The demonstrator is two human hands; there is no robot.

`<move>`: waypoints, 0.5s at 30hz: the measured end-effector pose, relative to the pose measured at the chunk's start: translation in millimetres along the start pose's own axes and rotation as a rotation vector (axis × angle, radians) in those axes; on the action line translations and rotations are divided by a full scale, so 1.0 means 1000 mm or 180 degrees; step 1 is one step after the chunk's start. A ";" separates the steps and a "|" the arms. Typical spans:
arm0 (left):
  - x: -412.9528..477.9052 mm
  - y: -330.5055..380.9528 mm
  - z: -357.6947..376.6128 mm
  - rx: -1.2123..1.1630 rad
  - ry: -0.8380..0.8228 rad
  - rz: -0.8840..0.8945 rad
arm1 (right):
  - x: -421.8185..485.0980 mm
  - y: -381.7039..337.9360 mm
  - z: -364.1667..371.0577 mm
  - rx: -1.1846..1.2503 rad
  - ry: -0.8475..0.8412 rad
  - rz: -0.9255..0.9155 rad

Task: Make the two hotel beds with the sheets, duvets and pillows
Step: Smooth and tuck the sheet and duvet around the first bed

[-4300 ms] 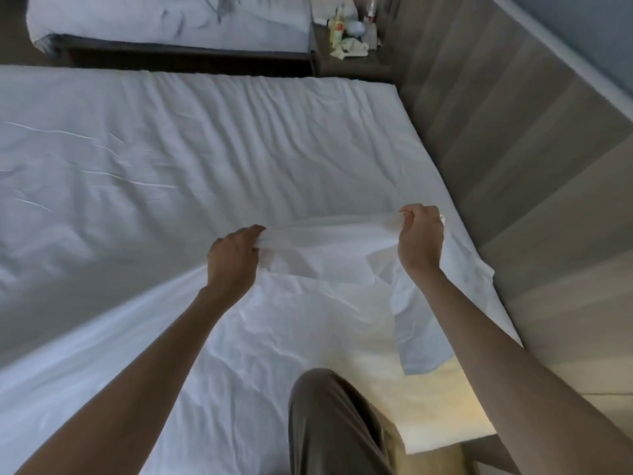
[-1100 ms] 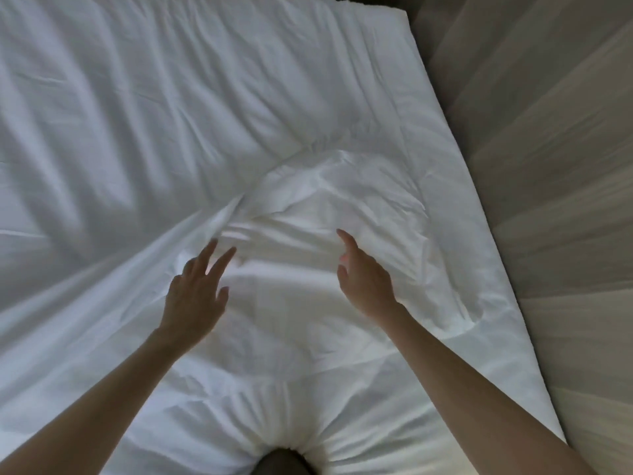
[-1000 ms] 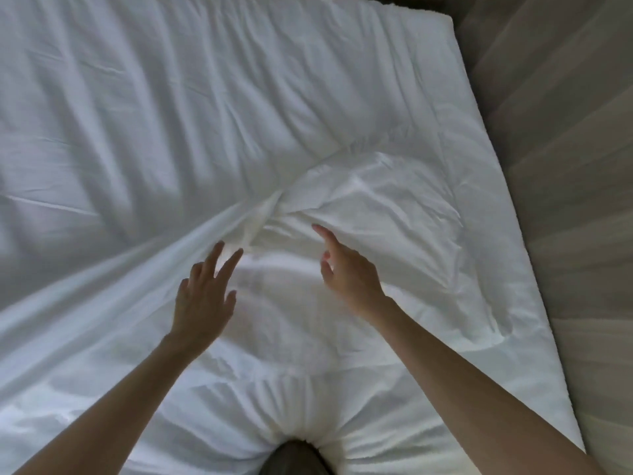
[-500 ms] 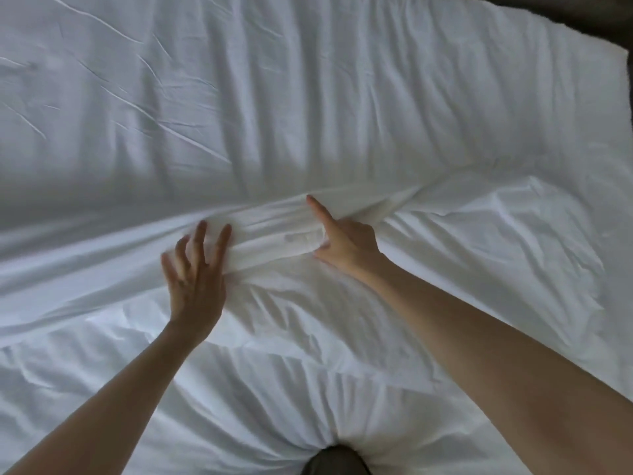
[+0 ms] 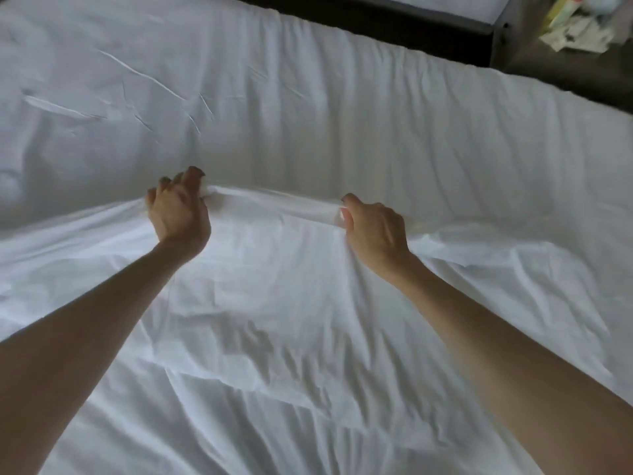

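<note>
A white bed (image 5: 308, 97) fills the view, its far half covered by smooth white fabric with a few creases. A rumpled white sheet (image 5: 274, 303) lies over the near half, its far edge bunched into a raised fold across the middle. My left hand (image 5: 178, 209) grips that fold at the left with curled fingers. My right hand (image 5: 375, 231) pinches the same fold further right. Between the two hands the edge is pulled taut.
Beyond the bed's far edge runs a dark gap (image 5: 394, 18), with a strip of the second bed (image 5: 445, 0) at the top. A dark nightstand (image 5: 561, 63) at the top right carries crumpled paper (image 5: 575, 36) and small items.
Both hands were flat and open over the sheet; now they have closed on its bunched edge and moved apart, stretching it. The view has tilted up, showing the gap and nightstand.
</note>
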State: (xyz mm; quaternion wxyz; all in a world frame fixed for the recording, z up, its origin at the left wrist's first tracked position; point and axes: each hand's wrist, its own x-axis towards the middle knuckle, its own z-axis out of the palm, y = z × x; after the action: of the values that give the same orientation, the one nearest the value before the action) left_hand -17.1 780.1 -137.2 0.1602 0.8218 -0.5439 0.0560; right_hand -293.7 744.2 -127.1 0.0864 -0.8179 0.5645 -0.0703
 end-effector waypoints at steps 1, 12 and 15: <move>0.018 0.009 -0.005 -0.0001 0.0065 0.0066 | 0.009 0.002 -0.010 0.0067 0.0057 0.0089; 0.056 0.075 0.058 -0.0073 -0.0611 -0.0338 | 0.024 0.041 0.017 0.1121 -0.0793 -0.0162; -0.008 0.092 0.072 -0.0440 -0.0782 0.0172 | -0.028 0.052 0.047 0.0832 -0.0375 -0.0400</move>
State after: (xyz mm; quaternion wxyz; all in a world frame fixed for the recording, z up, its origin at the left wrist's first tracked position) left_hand -110.0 730.7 -188.4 0.1471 0.7945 -0.5839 -0.0783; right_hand -341.6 755.4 -184.8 0.2204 -0.8361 0.4923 -0.1003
